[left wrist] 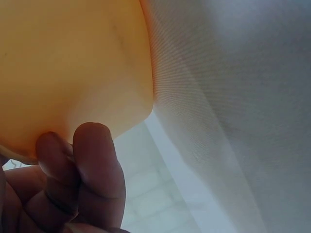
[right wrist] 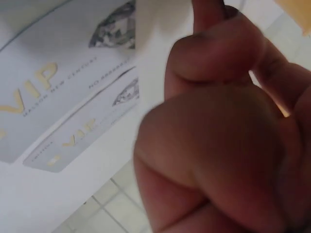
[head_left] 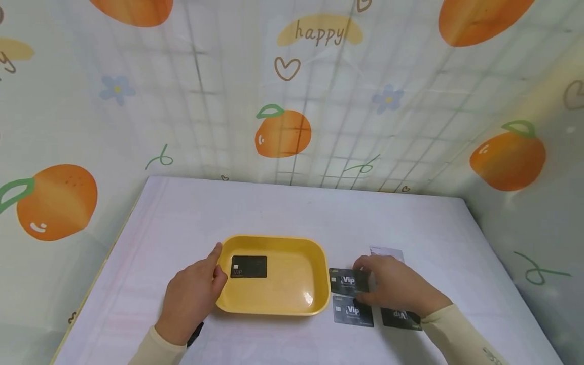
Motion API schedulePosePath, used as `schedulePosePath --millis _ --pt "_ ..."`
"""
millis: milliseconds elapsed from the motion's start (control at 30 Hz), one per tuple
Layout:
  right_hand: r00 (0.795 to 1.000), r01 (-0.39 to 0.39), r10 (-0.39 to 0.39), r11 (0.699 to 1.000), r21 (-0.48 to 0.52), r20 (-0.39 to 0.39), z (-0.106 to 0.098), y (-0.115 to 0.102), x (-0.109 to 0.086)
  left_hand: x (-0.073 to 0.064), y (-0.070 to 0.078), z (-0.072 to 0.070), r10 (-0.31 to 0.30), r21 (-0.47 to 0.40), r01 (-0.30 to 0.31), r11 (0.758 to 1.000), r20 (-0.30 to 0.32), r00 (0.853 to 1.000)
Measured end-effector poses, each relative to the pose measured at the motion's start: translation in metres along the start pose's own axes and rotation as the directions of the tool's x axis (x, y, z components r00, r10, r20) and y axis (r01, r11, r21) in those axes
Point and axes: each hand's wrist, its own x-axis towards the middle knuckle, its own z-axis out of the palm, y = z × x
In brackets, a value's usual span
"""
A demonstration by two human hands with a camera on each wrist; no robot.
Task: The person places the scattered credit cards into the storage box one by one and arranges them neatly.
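Note:
My left hand (head_left: pixel 193 289) grips the left side of a yellow tray (head_left: pixel 292 310), index finger along the rim. In the left wrist view, bent fingers (left wrist: pixel 95 155) press the tray's outer wall. A black VIP card (head_left: pixel 248 267) lies inside the tray at the left. My right hand (head_left: pixel 392 284) is right of the tray, finger and thumb at the upper and lower edges of a black Vip card (head_left: pixel 342 281). Below that lies a dark grey Vip card (head_left: pixel 349 312). Another black card (head_left: pixel 401 318), upside down, lies under the right wrist.
A silver card (head_left: pixel 388 252) shows partly behind the right hand; the right wrist view has two silver VIP cards, one larger in view (right wrist: pixel 48 82) and one beyond it (right wrist: pixel 82 131). A white cloth (head_left: pixel 205 208) covers the table. Curtains printed with oranges (head_left: pixel 285 134) stand behind it.

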Motion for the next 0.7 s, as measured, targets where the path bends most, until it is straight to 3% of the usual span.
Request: schedulePosePath --millis 233,367,700 --pt "0.998 0.023 -0.025 0.999 -0.043 -0.051 -0.008 -0.006 -0.007 -0.001 0.0 0.0 -0.025 -0.007 0.025 1.0 0.0 1.0" --pt "0.992 0.034 -0.043 0.996 -0.078 -0.115 -0.015 -0.008 -0.013 0.0 0.001 -0.001 -0.007 -0.008 0.007 1.0 -0.009 1.0" --pt "0.938 0.113 -0.156 0.982 -0.152 -0.309 -0.04 -0.019 -0.019 0.0 -0.002 0.003 0.024 -0.011 -0.024 1.0 -0.046 0.999"
